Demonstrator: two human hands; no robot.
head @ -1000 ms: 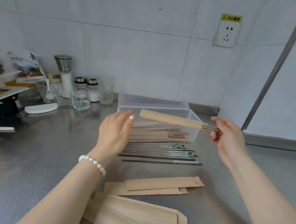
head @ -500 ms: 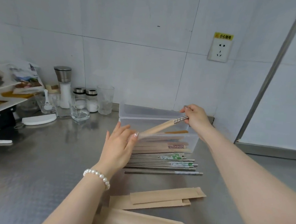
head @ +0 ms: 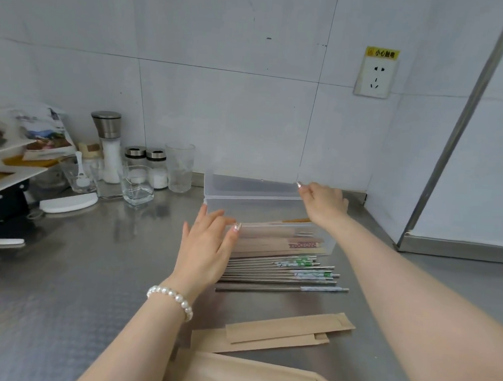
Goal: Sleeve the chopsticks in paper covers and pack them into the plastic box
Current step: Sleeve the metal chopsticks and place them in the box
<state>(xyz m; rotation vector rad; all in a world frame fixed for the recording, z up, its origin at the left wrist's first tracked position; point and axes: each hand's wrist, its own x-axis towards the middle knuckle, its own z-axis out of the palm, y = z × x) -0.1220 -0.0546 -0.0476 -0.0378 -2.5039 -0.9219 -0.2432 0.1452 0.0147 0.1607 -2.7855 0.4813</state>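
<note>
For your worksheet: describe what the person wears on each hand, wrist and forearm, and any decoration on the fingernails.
Both forearms are bare, with no sleeves visible. The left hand has a bracelet of round white pearl-like beads around its wrist and a glittery, pale polished thumbnail. The right hand shows a similar shiny nail; no ring or watch is visible on it.

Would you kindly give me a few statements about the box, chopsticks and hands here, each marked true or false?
1. The plastic box already holds sleeved chopsticks. True.
2. The bare chopsticks lie behind the box. False: they lie in front of it.
3. The right hand holds a sleeved pair. False: it holds nothing.
4. Empty paper sleeves lie nearest the person. True.
5. The left hand wears a glove. False: it is bare.
</note>
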